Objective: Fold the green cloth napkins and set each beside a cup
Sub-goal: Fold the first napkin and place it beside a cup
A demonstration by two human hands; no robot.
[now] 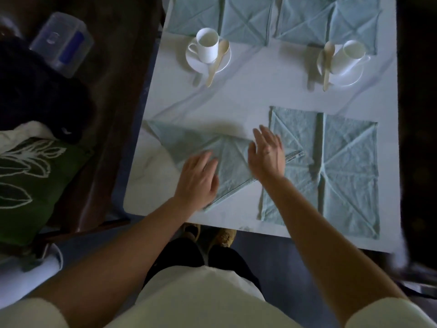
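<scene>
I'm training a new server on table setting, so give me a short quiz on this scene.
1. True or false: the left hand rests on a napkin folded into a triangle.
2. What lies on the saucer beside the cup? A) wooden spoon B) metal fork C) teabag
3. How many cups are on the table?
Key: 1 true; 2 A; 3 two.
</scene>
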